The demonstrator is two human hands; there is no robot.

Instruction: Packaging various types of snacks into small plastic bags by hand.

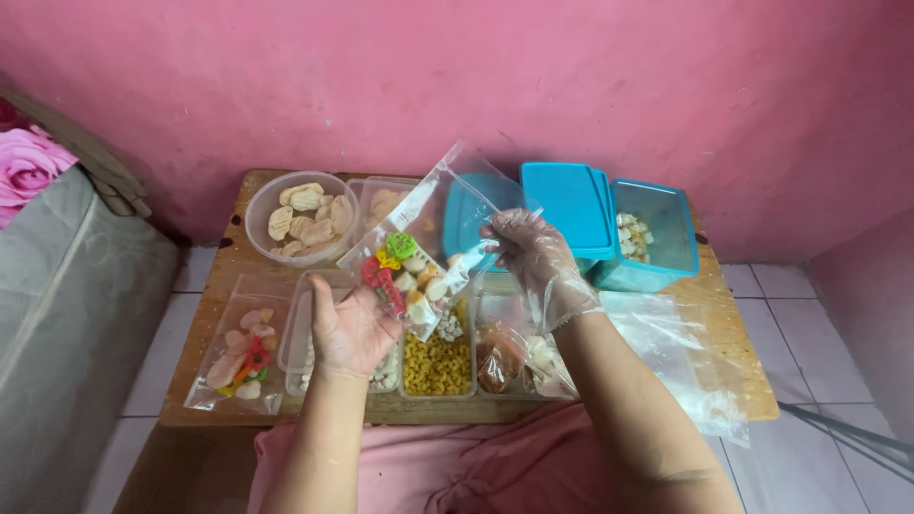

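Observation:
My left hand [350, 328] is bare and grips the lower end of a clear zip bag [419, 243] filled with colourful and pale crackers. My right hand [536, 255], in a thin clear plastic glove, holds the same bag's upper right edge near its mouth. The bag is tilted above a row of clear rectangular tubs [438, 366] that hold yellow macaroni, small white pieces and brown snacks.
A low wooden table [733, 314] carries a round clear bowl of pale crackers [300, 219], a filled bag lying flat [243, 354], blue tubs with stacked lids [657, 243] and loose plastic bags [685, 357]. A pink wall stands behind. A grey cloth-covered surface [67, 295] is at left.

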